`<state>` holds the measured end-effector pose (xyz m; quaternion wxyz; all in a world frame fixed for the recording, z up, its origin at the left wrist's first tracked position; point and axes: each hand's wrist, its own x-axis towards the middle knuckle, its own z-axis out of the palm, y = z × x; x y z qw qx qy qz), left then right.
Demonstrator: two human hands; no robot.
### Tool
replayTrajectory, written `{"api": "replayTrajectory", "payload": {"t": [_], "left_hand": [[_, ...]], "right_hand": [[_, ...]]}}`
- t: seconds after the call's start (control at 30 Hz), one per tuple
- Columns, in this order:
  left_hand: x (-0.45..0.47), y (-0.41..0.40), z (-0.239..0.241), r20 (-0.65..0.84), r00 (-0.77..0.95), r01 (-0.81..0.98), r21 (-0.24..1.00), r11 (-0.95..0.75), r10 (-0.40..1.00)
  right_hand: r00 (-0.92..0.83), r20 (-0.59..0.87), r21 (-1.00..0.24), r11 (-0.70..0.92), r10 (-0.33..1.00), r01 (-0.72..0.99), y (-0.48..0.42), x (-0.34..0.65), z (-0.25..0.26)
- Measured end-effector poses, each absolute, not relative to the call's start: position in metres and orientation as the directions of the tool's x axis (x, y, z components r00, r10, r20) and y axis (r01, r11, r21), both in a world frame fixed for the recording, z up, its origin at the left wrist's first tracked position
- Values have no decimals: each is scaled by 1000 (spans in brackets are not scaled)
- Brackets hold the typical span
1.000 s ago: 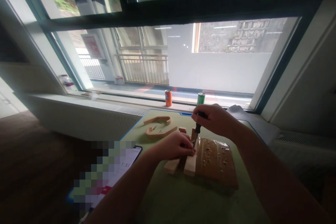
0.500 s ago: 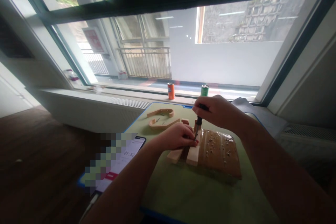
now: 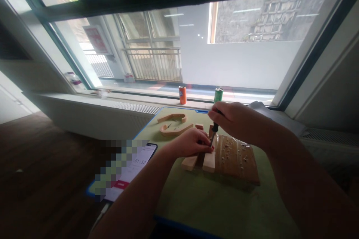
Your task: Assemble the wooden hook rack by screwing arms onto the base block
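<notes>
My right hand [image 3: 231, 117] is wrapped round the dark handle of a screwdriver [image 3: 215, 129]. The shaft slants down and left, its tip meeting the pinched fingers of my left hand [image 3: 193, 142]. Whatever those fingers hold at the tip is too small and covered to make out. Beneath them lies a pale wooden strip [image 3: 209, 162], and a second wooden strip [image 3: 190, 162] sits to its left. Against the right side is a brown board [image 3: 238, 164] under shiny clear film, dotted with several small screws or holes.
Two curved wooden pieces [image 3: 174, 132] and small metal bits lie at the back left of the green, blue-edged table [image 3: 190, 198]. A phone [image 3: 134, 170] with a cable rests at the left edge. An orange can [image 3: 182, 95] and a green can [image 3: 218, 95] stand on the windowsill.
The view has shifted slightly. The screwdriver leans a little more to the right at its handle, and my right hand has moved with it. My left fingers stay pinched at the tip.
</notes>
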<state>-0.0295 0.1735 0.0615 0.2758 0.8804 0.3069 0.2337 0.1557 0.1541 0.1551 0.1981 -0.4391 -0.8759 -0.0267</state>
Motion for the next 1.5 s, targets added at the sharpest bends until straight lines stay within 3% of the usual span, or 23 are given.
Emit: {"api": "replayTrajectory", "payload": {"t": [0.1, 0.37, 0.53, 0.87, 1.1, 1.37, 1.5], "left_hand": [[-30, 174, 61, 229, 708, 407, 640, -652, 668], [-32, 174, 60, 200, 718, 404, 659, -634, 666], [-32, 173, 60, 208, 705, 408, 663, -628, 678], [-31, 174, 59, 181, 692, 428, 677, -598, 699], [-32, 174, 59, 198, 698, 421, 664, -618, 689], [-33, 176, 57, 206, 698, 430, 645, -631, 686], [-34, 174, 57, 212, 695, 426, 647, -632, 686]], "right_hand": [[-557, 355, -159, 635, 751, 756, 152, 159, 157], [-504, 434, -63, 584, 747, 810, 155, 154, 155], [-538, 487, -147, 671, 688, 726, 156, 149, 151], [-603, 347, -176, 682, 718, 710, 161, 176, 158], [-468, 520, -185, 629, 715, 755, 162, 154, 148], [-517, 331, -211, 596, 789, 775, 163, 180, 159], [-452, 407, -178, 555, 794, 813, 165, 177, 156]]}}
